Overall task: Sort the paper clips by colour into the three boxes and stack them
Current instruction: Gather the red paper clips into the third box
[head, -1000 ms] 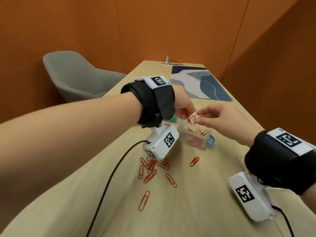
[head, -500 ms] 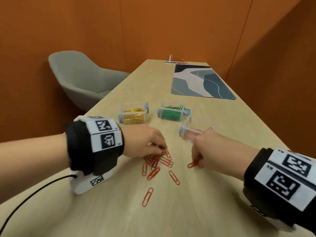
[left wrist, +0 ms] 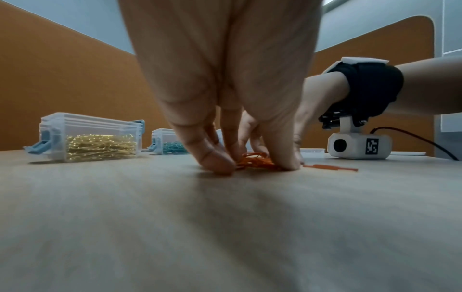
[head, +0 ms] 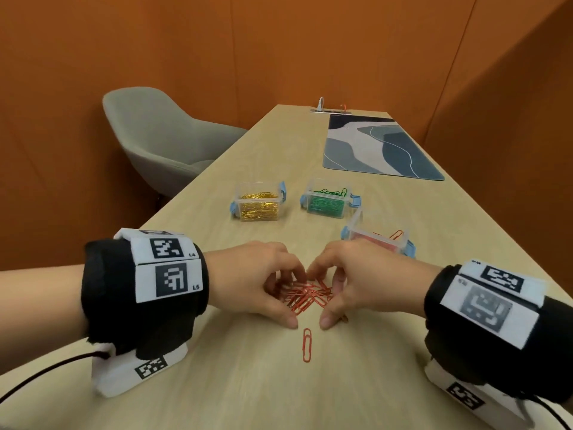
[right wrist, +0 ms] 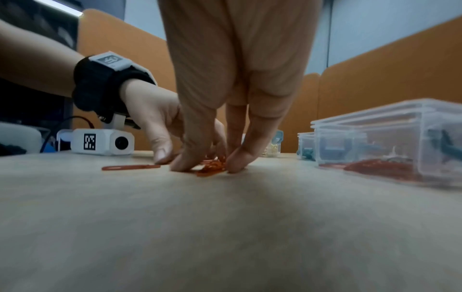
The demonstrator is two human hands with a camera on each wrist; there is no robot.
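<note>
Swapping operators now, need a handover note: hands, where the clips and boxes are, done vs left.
Left hand and right hand: both on the table, fingers curled in around the red clip pile, gathering it; nothing lifted.
One stray red clip lies nearer the person than the pile.
Gold box and green box look filled. The red box, right of the pile, is part filled, one clip hanging over its rim.
All three boxes open, side by side, no lids in view.
Left: pile and stray clip into the red box, then stack the boxes.
</note>
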